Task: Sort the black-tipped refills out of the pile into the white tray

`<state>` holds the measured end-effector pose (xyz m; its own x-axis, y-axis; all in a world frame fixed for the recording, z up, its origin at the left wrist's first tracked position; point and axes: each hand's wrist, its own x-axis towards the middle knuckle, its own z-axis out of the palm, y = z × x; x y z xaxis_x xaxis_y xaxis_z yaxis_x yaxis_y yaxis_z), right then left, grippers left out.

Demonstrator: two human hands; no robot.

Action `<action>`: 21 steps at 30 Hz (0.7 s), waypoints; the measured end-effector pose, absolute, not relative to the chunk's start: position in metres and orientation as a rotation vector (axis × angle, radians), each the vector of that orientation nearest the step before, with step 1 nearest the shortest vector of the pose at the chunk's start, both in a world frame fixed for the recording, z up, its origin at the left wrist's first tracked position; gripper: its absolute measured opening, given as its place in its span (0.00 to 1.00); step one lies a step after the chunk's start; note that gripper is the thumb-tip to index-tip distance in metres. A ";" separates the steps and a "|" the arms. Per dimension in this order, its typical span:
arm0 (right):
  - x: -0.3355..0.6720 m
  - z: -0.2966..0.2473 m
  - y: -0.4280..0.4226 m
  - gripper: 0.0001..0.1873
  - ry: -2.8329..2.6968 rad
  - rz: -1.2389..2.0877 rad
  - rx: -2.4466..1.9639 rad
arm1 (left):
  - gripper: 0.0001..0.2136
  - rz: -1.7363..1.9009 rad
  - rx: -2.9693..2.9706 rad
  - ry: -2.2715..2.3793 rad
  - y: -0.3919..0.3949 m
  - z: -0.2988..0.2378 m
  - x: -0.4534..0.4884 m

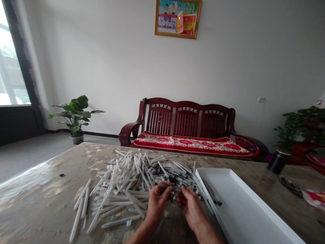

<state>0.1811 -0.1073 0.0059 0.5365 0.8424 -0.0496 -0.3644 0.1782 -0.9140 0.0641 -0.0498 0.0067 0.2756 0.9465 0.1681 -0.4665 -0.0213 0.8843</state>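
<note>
A big heap of white pen barrels and dark pen parts (132,176) lies on the brown marbled table (50,193). My left hand (157,200) and my right hand (189,204) meet just in front of the heap, near its right end. Both are closed in a pinch on one thin pen (166,185) held level between them. A white rectangular tray (243,210) lies to the right of my right hand, and a few dark pens (213,196) lie at its near-left side.
A small black cup (278,161) and a dark object (290,186) sit on the table's far right. Beyond the table stand a red wooden bench (188,128) with a red cushion, and potted plants left (74,117) and right (302,127).
</note>
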 end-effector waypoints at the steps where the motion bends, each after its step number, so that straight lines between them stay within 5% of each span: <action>1: 0.180 0.007 -0.107 0.21 -0.484 0.965 -1.023 | 0.18 1.239 1.032 0.591 -0.050 0.005 0.065; 7: 0.176 0.007 -0.105 0.21 -0.354 1.163 -0.879 | 0.18 1.201 1.023 0.577 -0.050 0.001 0.067; 21: 0.287 0.068 -0.131 0.19 -0.305 0.688 -0.955 | 0.10 1.016 1.299 0.683 -0.061 -0.011 0.074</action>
<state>0.2866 -0.1314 0.0680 0.7502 0.6589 -0.0548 -0.4022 0.3889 -0.8288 0.0738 -0.0609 -0.0112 0.4296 0.8939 0.1282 -0.2186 -0.0347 0.9752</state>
